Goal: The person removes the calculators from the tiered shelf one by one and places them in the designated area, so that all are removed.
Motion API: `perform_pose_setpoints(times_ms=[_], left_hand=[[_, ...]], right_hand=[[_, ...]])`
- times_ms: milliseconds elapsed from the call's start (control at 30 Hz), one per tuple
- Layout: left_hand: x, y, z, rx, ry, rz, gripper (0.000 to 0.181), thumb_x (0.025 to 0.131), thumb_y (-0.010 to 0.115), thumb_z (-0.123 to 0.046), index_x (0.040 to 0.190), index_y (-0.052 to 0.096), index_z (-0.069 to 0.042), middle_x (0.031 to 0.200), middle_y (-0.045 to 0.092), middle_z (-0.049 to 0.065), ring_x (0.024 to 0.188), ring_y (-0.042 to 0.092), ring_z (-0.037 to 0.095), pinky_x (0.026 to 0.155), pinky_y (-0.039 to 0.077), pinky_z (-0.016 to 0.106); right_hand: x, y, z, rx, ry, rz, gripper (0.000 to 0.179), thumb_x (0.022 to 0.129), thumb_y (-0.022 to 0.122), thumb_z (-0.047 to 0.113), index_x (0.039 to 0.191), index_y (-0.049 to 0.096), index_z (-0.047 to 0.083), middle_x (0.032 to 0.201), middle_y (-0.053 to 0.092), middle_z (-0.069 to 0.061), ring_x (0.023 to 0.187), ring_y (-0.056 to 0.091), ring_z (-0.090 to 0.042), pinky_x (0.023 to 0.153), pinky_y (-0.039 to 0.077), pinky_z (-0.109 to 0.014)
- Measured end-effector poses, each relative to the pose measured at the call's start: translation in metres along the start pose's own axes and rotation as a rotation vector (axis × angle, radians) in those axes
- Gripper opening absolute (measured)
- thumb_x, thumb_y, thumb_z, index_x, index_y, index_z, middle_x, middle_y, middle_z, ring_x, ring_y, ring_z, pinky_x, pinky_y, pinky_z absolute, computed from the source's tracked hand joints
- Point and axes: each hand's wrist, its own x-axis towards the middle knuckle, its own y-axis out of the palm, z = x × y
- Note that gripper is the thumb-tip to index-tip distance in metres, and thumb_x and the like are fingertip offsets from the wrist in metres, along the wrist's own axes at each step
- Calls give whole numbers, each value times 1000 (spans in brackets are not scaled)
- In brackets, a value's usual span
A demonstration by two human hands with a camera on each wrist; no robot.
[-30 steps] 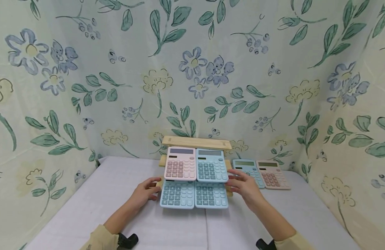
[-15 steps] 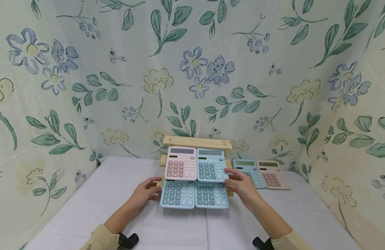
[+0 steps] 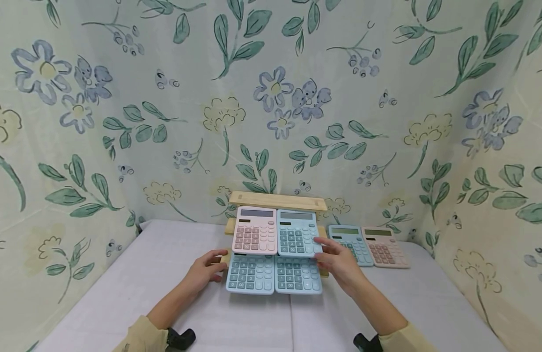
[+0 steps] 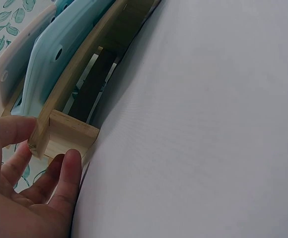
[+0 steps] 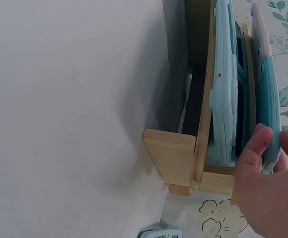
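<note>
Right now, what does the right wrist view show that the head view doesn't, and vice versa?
Right wrist only: a small red mark on the side of a lower blue calculator, seen edge-on.

Head only: the left hand at the left end of the wooden stand, plus the loose pink calculator off to the right.

Both: the right hand pinching the edge of the upper blue calculator, the upper pink calculator beside it, and part of the stand.
</note>
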Motion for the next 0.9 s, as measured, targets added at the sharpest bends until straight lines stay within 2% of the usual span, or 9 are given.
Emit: perform_pose_setpoints(times_ms=[567, 900], left_hand=[[1, 0, 1, -3, -5, 5, 44, 94, 68, -22, 137, 59, -14, 127, 60, 14, 98, 63, 22, 77, 59, 35], [2, 0, 1, -4, -8, 1, 45, 94, 68, -22, 137, 60, -14, 126, 60, 14, 98, 63, 22, 77, 59, 34]], right_hand=[[2, 0, -2, 73, -1, 7, 47, 95, 59, -3, 140, 58, 10, 131, 51, -19, 99, 62, -26, 85, 57, -28], [1, 0, -3, 91, -8, 15, 47, 95, 59, -4, 140, 58, 9, 131, 49, -19, 101, 61, -25, 87, 58, -28]])
